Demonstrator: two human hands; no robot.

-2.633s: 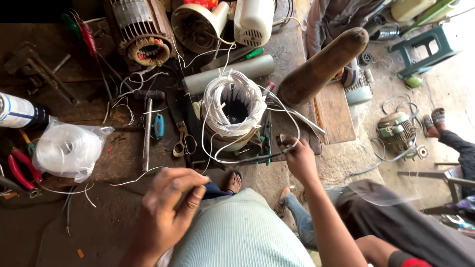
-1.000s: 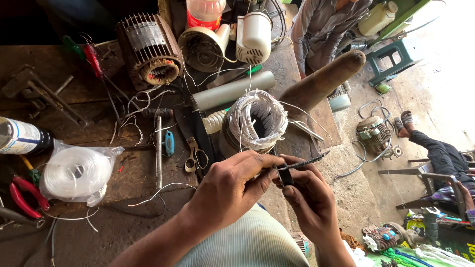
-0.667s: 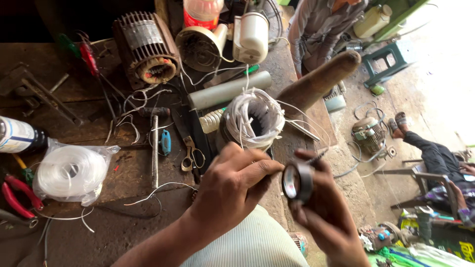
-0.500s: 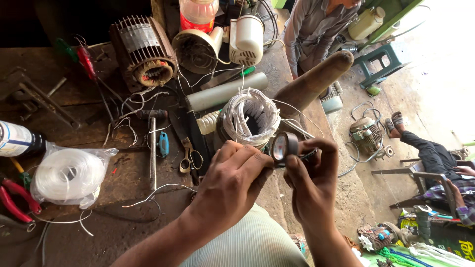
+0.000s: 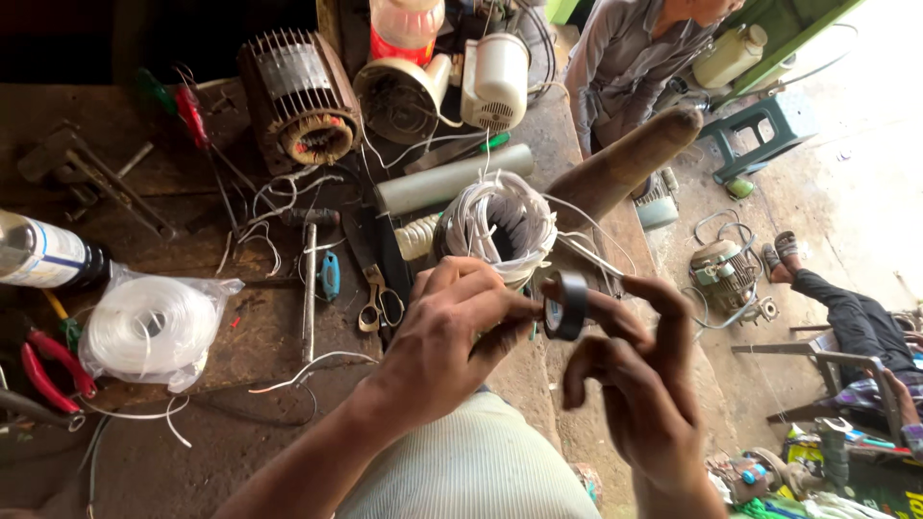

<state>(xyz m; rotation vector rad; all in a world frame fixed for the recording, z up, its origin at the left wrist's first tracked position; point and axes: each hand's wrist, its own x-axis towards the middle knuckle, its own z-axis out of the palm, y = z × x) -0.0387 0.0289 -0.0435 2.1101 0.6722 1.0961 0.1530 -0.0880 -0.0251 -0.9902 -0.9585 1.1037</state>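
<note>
While the wound stator [image 5: 500, 223] sits on the workbench [image 5: 192, 404] with its white lead wires sprouting loose from the coil, both hands meet just in front of it, over the person's lap. The left hand [image 5: 452, 332] is curled nearly closed, thumb and fingertips pinched at the edge of a small roll of black insulating tape [image 5: 565, 306], apparently picking at its free end (the end itself is too small to make out). The right hand [image 5: 639, 384] is half open, its index finger and thumb steadying the roll from the far side while the other fingers hang loosely bent. Judging by how things lie, the winding is in place and bundled, but no black tape shows anywhere on the leads, so the taping looks barely begun: the tape is not yet drawn out, and the wire ends are bare of wrapping. To the left of the stator lie scissors [image 5: 378, 303], a hammer [image 5: 310, 279] and a blue-handled tool [image 5: 330, 274]; farther left, a bagged coil of white cord [image 5: 149, 327] and red-handled pliers [image 5: 53, 360]. Behind the stator stand a finned motor housing [image 5: 300, 101] and a grey tube [image 5: 452, 179].
</note>
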